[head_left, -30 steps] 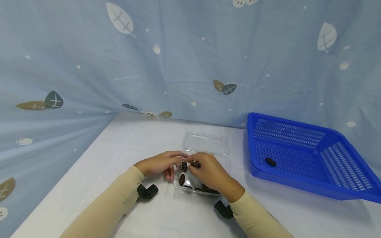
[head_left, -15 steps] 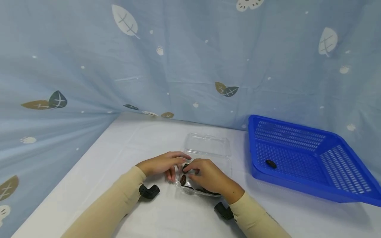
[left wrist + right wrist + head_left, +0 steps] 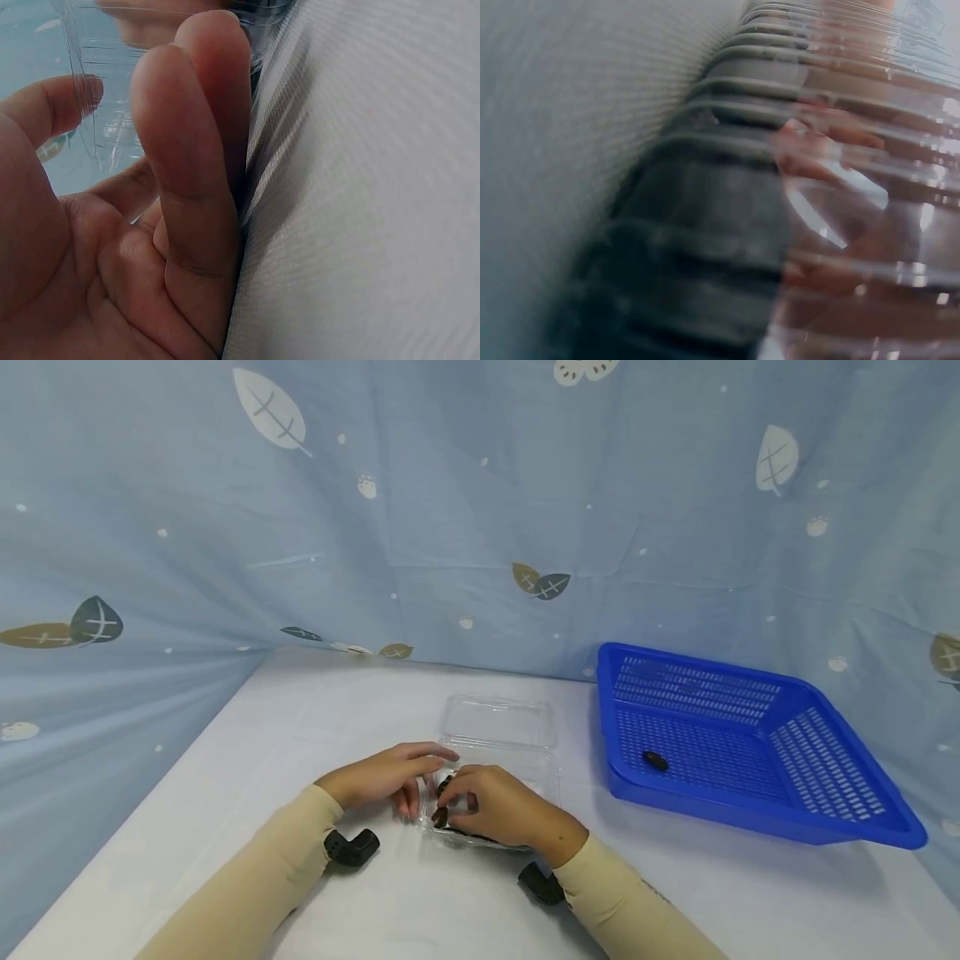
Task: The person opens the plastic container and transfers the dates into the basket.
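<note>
Right hand (image 3: pixel 506 810) over a clear plastic box (image 3: pixel 536 768), thumb and forefinger bent down to a dark brown oval piece (image 3: pixel 440 817) near the box's left front corner; the piece lies right at the fingertips, but cannot tell whether they pinch it. Second dark piece (image 3: pixel 446 785) just beyond, partly covered by the fingers. Left hand (image 3: pixel 386 774) relaxed, fingers loosely bent, beside the box's left wall. Box thin, glossy, ribbed. White cloth (image 3: pixel 405 893) beneath, finely woven. Blue basket (image 3: pixel 720 814): slotted plastic, flared, one dark oval inside.
</note>
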A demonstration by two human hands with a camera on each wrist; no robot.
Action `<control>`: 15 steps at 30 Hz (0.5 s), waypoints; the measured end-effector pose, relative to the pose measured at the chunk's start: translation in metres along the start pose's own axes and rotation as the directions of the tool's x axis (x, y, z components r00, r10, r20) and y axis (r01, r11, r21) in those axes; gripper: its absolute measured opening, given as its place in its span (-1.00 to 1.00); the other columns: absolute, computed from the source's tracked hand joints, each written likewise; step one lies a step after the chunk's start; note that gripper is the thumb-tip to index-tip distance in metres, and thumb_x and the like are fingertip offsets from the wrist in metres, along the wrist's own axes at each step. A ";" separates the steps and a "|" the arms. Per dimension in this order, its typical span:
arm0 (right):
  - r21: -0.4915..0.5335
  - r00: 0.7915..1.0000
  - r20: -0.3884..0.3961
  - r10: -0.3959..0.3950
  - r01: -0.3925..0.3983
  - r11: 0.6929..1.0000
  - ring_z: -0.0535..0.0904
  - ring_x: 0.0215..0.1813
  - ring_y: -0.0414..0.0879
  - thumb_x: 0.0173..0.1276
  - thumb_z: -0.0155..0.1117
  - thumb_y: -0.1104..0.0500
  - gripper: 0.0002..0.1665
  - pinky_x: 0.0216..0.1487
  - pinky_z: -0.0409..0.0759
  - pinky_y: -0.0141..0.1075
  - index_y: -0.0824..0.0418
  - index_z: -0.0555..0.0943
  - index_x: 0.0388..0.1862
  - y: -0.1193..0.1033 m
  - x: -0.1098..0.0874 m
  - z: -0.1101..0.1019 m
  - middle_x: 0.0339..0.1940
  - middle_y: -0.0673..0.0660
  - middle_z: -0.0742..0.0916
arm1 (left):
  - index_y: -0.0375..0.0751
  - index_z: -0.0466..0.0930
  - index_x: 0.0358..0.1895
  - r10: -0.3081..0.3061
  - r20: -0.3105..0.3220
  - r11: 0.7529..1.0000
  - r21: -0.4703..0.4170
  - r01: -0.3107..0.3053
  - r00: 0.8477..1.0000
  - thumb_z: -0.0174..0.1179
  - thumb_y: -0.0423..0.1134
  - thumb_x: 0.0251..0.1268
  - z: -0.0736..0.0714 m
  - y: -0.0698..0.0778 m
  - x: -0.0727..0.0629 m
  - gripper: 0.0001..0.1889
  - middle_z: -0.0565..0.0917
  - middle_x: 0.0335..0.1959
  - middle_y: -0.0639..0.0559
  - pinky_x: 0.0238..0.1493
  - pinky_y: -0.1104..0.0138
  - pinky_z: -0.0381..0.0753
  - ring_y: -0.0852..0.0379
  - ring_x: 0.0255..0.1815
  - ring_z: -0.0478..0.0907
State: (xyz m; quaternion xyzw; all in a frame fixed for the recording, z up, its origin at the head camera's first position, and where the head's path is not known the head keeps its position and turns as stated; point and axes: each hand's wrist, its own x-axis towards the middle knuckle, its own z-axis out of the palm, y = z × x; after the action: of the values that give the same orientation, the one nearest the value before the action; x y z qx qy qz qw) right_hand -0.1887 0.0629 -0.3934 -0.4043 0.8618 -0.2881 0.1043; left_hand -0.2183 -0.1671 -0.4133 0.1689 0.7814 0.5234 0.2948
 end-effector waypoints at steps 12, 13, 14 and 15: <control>0.064 1.000 0.013 0.024 -0.024 0.998 0.53 -0.41 -0.34 0.29 0.45 0.25 -0.84 -0.37 0.54 -0.52 0.12 0.72 -0.14 -0.003 -0.001 -0.001 -0.17 -0.06 0.76 | 0.14 0.38 0.42 -0.014 -0.004 1.000 0.018 0.014 1.000 -0.06 0.13 0.58 0.000 0.001 0.000 -0.53 0.56 -0.15 -0.16 -0.48 0.26 0.67 0.08 -0.60 0.65; 0.075 1.000 0.017 0.022 -0.023 0.997 0.54 -0.41 -0.34 0.29 0.45 0.26 -0.83 -0.36 0.55 -0.52 0.13 0.72 -0.13 -0.003 -0.001 -0.001 -0.17 -0.05 0.77 | 0.14 0.38 0.42 -0.015 -0.003 1.000 0.019 0.015 1.000 -0.06 0.13 0.58 0.000 0.001 0.000 -0.53 0.56 -0.15 -0.16 -0.48 0.27 0.67 0.09 -0.60 0.65; 0.085 1.000 0.022 0.019 -0.021 0.996 0.55 -0.41 -0.35 0.29 0.45 0.27 -0.81 -0.36 0.56 -0.53 0.14 0.73 -0.11 -0.002 -0.001 -0.001 -0.17 -0.04 0.77 | 0.13 0.38 0.43 -0.015 -0.001 1.000 0.018 0.015 1.000 -0.07 0.13 0.58 0.000 0.001 0.000 -0.53 0.56 -0.16 -0.16 -0.49 0.27 0.67 0.09 -0.60 0.65; 0.091 1.000 0.026 0.013 -0.015 0.996 0.56 -0.40 -0.35 0.29 0.44 0.28 -0.79 -0.35 0.56 -0.53 0.15 0.73 -0.09 -0.002 -0.001 -0.001 -0.17 -0.03 0.78 | 0.12 0.38 0.43 -0.015 0.002 1.000 0.017 0.015 1.000 -0.07 0.13 0.58 0.000 0.001 0.000 -0.52 0.57 -0.17 -0.16 -0.49 0.27 0.67 0.09 -0.60 0.65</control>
State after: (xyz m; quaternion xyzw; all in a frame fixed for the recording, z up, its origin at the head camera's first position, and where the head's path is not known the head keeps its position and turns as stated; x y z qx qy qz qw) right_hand -0.1876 0.0628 -0.3914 -0.3967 0.8491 -0.3214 0.1357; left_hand -0.2183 -0.1667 -0.4126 0.1662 0.7867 0.5143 0.2982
